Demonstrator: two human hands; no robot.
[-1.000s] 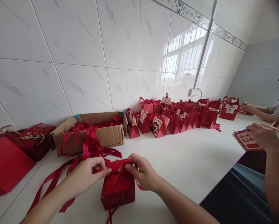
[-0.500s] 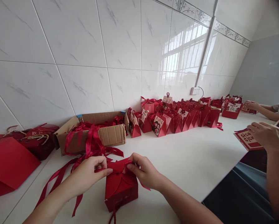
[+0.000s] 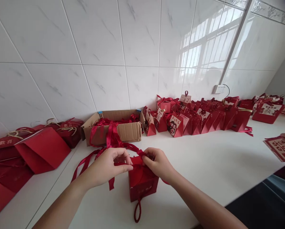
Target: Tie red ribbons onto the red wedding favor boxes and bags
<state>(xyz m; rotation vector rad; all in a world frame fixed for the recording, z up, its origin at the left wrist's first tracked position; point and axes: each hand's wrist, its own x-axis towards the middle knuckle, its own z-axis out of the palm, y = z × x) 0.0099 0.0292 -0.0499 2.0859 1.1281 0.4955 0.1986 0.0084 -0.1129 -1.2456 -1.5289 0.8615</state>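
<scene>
Red gift box, head view: the red gift box (image 3: pixel 143 187) sits on the white counter (image 3: pixel 204 171) at 6 o'clock from centre.
Left hand: the left hand (image 3: pixel 111 167) has thumb and fingers closed in a pinch on red ribbon (image 3: pixel 140 153) at the box's 11 o'clock.
Right hand: the right hand (image 3: pixel 158 163) has its fingers curled, pinching ribbon at the box's 12 to 1 o'clock.
Box handling: looks like light, thin card that could crease; the lower side walls seem the sturdier hold.
Ribbon handling: satiny, limp, likely slippery; a fingertip pinch suits it.
Cord loop: the dark red cord loop (image 3: pixel 137 211) lies at the box's 6 o'clock, soft-looking.
Crowded side: the ribbon-filled cardboard carton (image 3: pixel 128 132) is near at 11 o'clock; a larger red box (image 3: pixel 45 151) is at 10.
Counter room: bare surface opens from 2 to 3 o'clock; the counter's edge slants past at 4.
</scene>
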